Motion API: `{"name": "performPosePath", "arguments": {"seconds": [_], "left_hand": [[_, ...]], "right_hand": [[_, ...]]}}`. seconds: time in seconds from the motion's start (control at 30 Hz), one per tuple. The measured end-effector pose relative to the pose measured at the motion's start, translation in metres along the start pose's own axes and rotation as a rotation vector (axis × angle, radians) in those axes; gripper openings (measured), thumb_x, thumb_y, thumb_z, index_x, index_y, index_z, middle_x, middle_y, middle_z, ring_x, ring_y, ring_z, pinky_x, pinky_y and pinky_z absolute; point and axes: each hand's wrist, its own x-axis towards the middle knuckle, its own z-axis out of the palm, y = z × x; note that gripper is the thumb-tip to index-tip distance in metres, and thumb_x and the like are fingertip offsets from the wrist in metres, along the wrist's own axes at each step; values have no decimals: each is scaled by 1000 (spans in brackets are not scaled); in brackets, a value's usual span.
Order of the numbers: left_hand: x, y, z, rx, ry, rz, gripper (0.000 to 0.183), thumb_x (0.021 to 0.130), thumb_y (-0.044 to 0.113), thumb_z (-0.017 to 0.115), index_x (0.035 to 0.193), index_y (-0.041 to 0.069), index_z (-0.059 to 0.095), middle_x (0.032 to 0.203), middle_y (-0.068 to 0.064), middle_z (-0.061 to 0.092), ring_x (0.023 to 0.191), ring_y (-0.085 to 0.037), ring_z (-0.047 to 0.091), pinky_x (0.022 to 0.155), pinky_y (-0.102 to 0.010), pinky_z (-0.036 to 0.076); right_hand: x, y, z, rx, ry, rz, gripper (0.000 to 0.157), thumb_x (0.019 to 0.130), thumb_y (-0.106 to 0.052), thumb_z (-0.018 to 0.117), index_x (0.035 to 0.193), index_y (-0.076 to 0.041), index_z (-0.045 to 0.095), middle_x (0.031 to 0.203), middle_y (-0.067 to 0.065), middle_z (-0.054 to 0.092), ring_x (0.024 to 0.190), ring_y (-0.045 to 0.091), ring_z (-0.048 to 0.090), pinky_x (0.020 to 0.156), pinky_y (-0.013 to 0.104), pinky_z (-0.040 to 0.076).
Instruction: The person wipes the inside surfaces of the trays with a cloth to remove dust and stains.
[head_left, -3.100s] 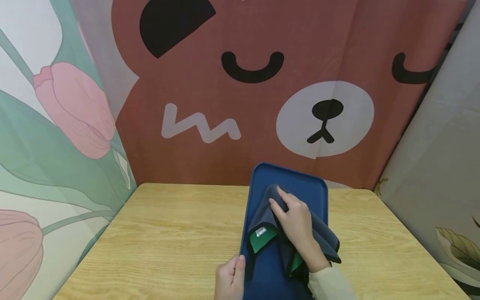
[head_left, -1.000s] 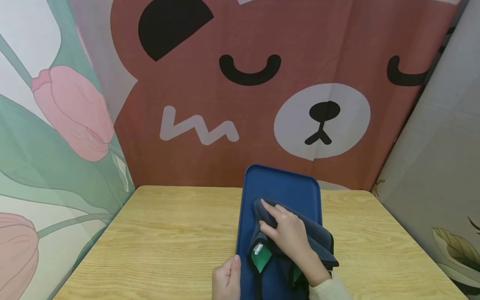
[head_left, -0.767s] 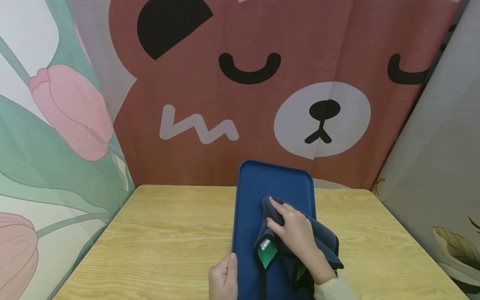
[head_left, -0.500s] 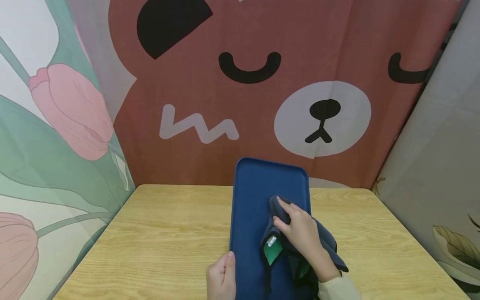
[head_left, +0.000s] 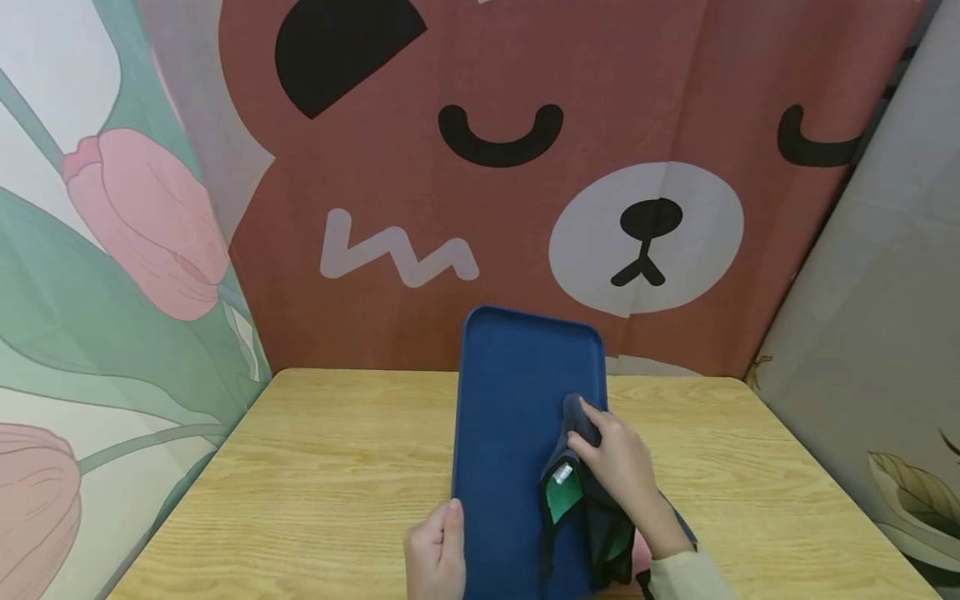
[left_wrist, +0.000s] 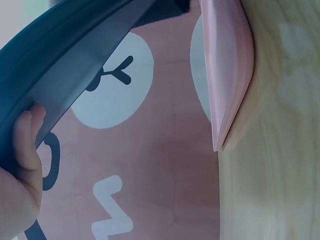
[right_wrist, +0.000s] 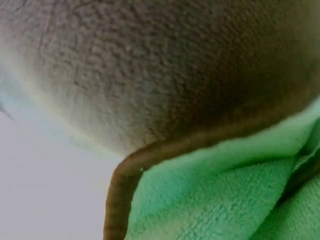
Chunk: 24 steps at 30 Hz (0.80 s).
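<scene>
My left hand grips the left rim of a blue rectangular tray, which is held up and tilted toward me. In the left wrist view, curled fingers show at the edge of that tray. With my right hand I hold a bunched cleaning cloth against the right side of the tray's inner face. The cloth is dark grey on one side and green on the other, with black edging and a white label. Close up, the right wrist view shows its green side.
A pale wood table spreads beneath. A pink, shallow, tray-like object lies on it, mostly hidden behind the blue tray and cloth in the head view. A bear-print curtain hangs behind the table, with patterned curtains on both sides.
The tray has shifted left and slightly up, my left hand along with it. My right hand has slid the cloth right across the tray to near its right rim. Something pink now shows below.
</scene>
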Motion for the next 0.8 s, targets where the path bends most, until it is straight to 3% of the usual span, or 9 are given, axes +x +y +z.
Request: {"name": "performPosePath", "arguments": {"seconds": [0.17,0.4,0.6,0.8], "left_hand": [[-8,-14,0,37,-9,-2,41,76,-22,48,53,9,32,42,3,25,44,9,18,33,-11,15],[-9,-15,-1,53,-18,-9,41,77,-20,48,53,9,33,42,3,25,42,8,19,33,-11,15],[1,2,-3,52,-13,-21,39,73,-24,48,53,8,37,42,2,26,42,8,20,34,-10,17],[-6,-9,-2,58,-14,-9,37,77,-20,49,55,8,42,42,4,27,42,7,21,34,-9,18]], "right_hand": [[1,7,-1,-18,-10,60,47,77,-16,64,120,0,54,112,30,52,76,36,58,51,39,42],[0,12,-2,-15,-28,107,47,78,-18,64,121,-2,54,110,27,55,81,34,58,58,44,44],[0,13,-2,22,-20,92,47,79,-16,63,122,0,52,112,28,53,89,38,57,68,48,45],[-2,10,0,74,14,49,46,79,-14,64,121,3,52,115,29,50,99,42,52,77,52,42]]}}
